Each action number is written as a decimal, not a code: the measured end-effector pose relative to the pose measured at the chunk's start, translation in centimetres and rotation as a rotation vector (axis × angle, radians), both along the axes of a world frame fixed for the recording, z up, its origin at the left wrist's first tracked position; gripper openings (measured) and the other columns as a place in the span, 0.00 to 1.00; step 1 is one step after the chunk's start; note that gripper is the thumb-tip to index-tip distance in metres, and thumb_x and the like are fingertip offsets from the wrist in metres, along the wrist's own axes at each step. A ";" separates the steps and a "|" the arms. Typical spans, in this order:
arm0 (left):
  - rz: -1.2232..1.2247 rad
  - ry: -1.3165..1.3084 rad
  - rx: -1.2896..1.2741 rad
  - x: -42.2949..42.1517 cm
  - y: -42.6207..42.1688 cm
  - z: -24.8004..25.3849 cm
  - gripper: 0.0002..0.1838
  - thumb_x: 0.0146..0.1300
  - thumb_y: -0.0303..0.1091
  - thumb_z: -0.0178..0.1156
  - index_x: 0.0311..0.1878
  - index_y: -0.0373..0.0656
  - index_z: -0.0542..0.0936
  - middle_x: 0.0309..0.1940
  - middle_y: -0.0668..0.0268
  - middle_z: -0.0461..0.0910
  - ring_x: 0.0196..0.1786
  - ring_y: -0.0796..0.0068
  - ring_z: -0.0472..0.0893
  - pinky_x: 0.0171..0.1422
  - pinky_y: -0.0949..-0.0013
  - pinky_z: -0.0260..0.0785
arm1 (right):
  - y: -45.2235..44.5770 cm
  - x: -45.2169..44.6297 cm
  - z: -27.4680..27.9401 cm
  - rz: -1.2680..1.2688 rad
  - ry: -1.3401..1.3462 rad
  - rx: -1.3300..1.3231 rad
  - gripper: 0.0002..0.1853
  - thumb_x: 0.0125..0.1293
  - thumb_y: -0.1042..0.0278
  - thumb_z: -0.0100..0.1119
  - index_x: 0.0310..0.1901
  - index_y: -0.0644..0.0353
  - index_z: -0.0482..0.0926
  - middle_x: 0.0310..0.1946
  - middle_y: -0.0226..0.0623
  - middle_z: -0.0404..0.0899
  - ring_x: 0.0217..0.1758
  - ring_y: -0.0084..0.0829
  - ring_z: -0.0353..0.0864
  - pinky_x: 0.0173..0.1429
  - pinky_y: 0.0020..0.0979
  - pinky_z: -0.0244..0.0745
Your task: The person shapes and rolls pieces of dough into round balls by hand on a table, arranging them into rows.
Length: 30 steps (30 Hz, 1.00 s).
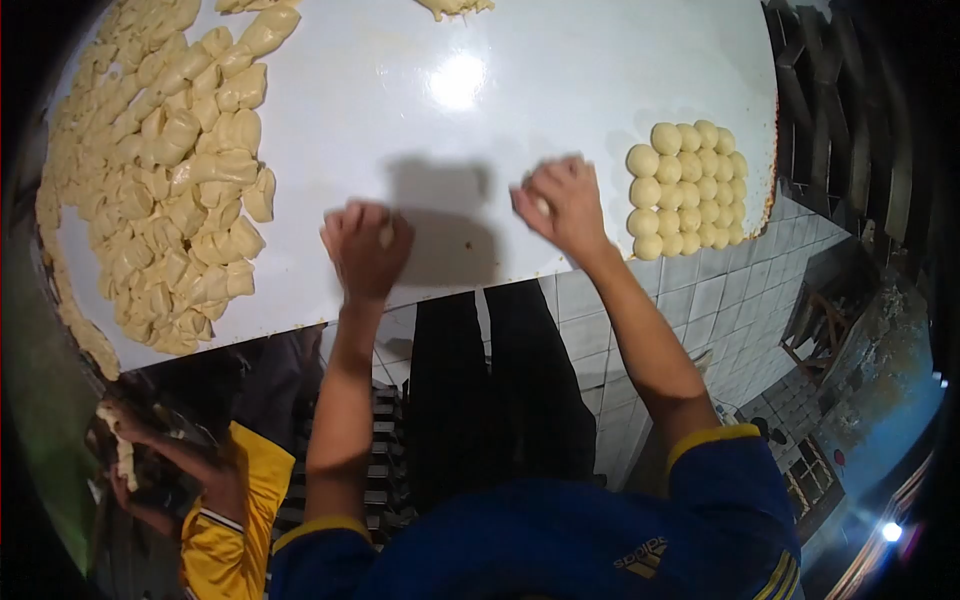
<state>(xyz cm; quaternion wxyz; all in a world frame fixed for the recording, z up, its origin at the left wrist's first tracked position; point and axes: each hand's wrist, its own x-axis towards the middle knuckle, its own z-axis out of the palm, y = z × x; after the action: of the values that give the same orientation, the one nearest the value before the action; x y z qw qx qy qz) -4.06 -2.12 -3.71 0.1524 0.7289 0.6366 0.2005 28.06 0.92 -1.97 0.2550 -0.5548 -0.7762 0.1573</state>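
Note:
Over the front part of the white table [330, 120], my left hand [368, 247] is curled around a piece of dough [387, 236], which shows between thumb and fingers. My right hand [563, 205] is curled too, with a bit of pale dough [543, 206] visible inside it. Rows of round dough balls [690, 192] sit close together to the right of my right hand. A large heap of cut dough pieces [170, 190] covers the table's left side. Both hands are slightly blurred.
More dough [455, 6] lies at the table's far edge. At the lower left, a person in a yellow shirt [225, 540] holds a strip of dough [124, 455]. Dark racks [825, 110] stand beyond the table's right edge. The front edge runs just below my hands.

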 end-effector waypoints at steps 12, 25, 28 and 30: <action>-0.029 -0.023 0.049 0.1 -0.9 0.3 0.11 0.61 0.37 0.77 0.41 0.50 0.84 0.44 0.61 0.83 0.55 0.48 0.81 0.63 0.42 0.69 | -0.8 0.4 0.2 -0.018 -0.040 -0.040 0.12 0.63 0.64 0.84 0.34 0.48 0.85 0.38 0.26 0.83 0.49 0.40 0.81 0.55 0.45 0.72; 0.050 0.040 0.053 0.4 1.1 0.0 0.09 0.62 0.34 0.78 0.41 0.50 0.85 0.46 0.67 0.86 0.60 0.52 0.83 0.69 0.45 0.70 | 0.5 -0.2 0.6 -0.040 -0.058 0.008 0.14 0.64 0.64 0.84 0.31 0.47 0.82 0.35 0.25 0.80 0.48 0.41 0.80 0.52 0.44 0.72; -0.029 -0.089 -0.089 4.9 4.8 2.8 0.10 0.62 0.33 0.77 0.43 0.50 0.85 0.49 0.68 0.87 0.62 0.53 0.83 0.70 0.45 0.71 | 1.9 -5.2 -0.3 -0.063 0.022 0.067 0.12 0.63 0.64 0.85 0.32 0.48 0.85 0.36 0.28 0.81 0.46 0.42 0.78 0.51 0.46 0.71; -0.056 -0.096 0.006 6.6 2.1 2.2 0.10 0.62 0.33 0.77 0.43 0.50 0.84 0.48 0.68 0.87 0.60 0.53 0.83 0.67 0.45 0.71 | -0.2 -7.1 0.4 -0.021 0.106 0.016 0.13 0.60 0.64 0.86 0.31 0.49 0.85 0.37 0.29 0.81 0.49 0.42 0.81 0.52 0.47 0.74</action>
<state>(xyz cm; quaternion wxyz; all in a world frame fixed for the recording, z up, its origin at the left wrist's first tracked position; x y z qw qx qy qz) 2.58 -0.03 -1.50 0.1861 0.7363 0.6074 0.2329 20.92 0.75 -1.61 0.3015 -0.5518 -0.7570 0.1776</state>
